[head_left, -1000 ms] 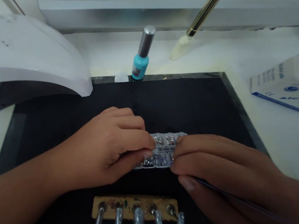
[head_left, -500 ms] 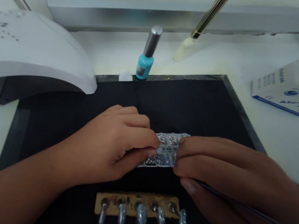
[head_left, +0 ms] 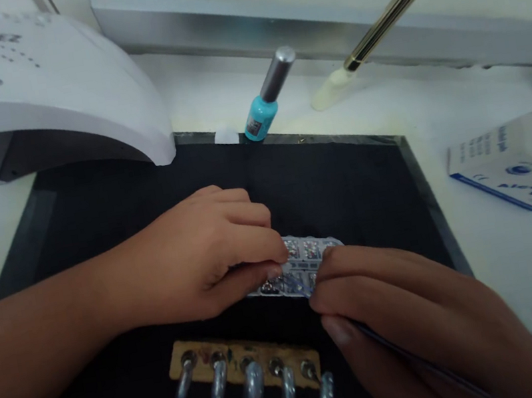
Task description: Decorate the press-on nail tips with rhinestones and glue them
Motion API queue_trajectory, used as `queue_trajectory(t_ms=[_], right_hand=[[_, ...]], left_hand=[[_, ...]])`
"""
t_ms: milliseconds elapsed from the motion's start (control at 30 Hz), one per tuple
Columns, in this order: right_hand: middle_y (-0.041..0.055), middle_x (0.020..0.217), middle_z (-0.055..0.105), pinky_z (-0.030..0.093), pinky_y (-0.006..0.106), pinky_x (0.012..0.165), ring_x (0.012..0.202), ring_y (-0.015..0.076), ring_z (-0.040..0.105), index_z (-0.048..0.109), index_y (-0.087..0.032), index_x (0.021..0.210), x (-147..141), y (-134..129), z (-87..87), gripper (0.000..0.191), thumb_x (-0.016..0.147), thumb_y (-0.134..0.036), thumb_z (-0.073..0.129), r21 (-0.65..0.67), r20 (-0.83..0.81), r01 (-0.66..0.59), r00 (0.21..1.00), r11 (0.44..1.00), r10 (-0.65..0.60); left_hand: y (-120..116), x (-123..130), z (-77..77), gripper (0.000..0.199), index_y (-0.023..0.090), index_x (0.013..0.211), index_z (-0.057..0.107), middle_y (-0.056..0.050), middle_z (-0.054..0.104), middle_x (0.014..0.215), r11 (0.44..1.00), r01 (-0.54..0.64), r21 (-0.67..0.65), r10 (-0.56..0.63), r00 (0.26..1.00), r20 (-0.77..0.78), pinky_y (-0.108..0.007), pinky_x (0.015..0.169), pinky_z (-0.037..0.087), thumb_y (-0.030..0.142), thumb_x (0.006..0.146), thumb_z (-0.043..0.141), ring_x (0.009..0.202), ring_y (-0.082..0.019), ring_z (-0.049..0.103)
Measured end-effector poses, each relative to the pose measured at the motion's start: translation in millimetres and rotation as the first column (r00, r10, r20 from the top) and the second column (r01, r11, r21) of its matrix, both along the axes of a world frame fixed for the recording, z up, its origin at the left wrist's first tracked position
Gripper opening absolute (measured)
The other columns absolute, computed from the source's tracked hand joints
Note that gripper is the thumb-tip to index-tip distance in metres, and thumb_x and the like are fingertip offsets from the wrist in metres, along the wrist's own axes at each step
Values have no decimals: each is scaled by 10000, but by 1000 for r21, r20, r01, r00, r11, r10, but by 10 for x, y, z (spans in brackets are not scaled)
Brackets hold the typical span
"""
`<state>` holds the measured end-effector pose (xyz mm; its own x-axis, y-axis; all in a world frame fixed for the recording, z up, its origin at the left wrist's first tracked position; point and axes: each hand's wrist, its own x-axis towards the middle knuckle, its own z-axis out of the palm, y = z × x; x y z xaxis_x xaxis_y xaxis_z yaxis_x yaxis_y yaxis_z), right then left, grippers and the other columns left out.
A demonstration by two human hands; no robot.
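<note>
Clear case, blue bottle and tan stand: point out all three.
Clear case (head_left: 303, 265): head view, on the strip between its rows of compartments.
Blue bottle (head_left: 262, 112): head view, on its body, below the cap.
Tan stand (head_left: 262, 362): head view, on its bar.

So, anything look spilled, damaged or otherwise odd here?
No spill shows around the clear case. The tan strip holding the nail tips is blotched with dark stains, and the silver rail behind has a ragged lower edge toward the right, perhaps from wear.
</note>
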<state>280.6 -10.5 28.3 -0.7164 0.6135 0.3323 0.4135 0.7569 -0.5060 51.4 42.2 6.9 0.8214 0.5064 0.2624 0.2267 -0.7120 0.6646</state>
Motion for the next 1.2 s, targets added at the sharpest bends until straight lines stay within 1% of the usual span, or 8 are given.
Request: queue_trajectory(t_ms=[267,400,533,700,900,967,1100,1200], right_hand=[[9,684,583,540,272,555,710,168,671,509,-225,828,20,10,-7,153,908,-99,477,23,8,34,999,999,-34],[29,751,642,599,283,635,734,182,683,562,-226,862,-11,-66,24,131,933,-129,509,28,115,158,980,987,-160],[44,774,679,620,272,629,702,184,692,590,-230,814,-28,-129,66,200,917,-94,484,5,0,210,978,978,-210],[71,930,714,645,282,749,815,203,727,627,-229,961,51,-159,180,160,905,-101,549,-64,15,173,985,983,-173],[51,875,691,610,224,753,825,156,710,613,-196,992,34,-164,189,189,882,-55,552,-25,-124,48,991,999,-51],[45,870,682,599,218,771,828,142,702,615,-189,998,-3,-193,206,218,868,-30,544,-12,-160,40,986,999,-41],[46,840,667,594,241,716,802,151,692,622,-198,994,-103,-285,304,222,874,-31,537,-6,-180,47,983,999,-48],[59,832,664,585,283,655,759,175,692,635,-210,976,-188,-310,351,169,902,-91,541,-18,-228,32,973,999,-35]], left_hand=[[-1,0,-5,192,158,843,678,-35,659,831,1000,-1,3,1,1000,-7,-336,751,391,181,981,546,799,-176,576],[1,2,5,205,151,839,681,-40,662,830,1000,1,1,-1,1000,-8,-335,755,392,183,985,541,800,-178,579],[3,-2,11,191,143,885,704,-38,665,829,1000,3,-13,-3,1000,-9,-340,758,386,167,977,538,803,-180,565],[3,-20,37,153,148,954,722,-35,670,844,1000,21,6,-20,999,-37,-344,771,368,168,962,571,845,-192,569],[17,-45,46,130,144,964,737,-31,692,849,1000,9,19,-9,1000,-17,-337,841,382,189,953,615,869,-181,584],[39,-50,22,119,148,942,742,-32,695,836,1000,10,0,-10,1000,16,-319,825,395,190,940,630,848,-171,587],[100,-63,-43,98,158,903,748,-37,698,833,998,30,-61,-25,996,83,-314,827,423,188,903,654,844,-174,592],[128,-86,-82,140,141,946,736,-45,702,856,995,32,-96,-18,989,146,-299,839,454,166,919,601,850,-164,606]])
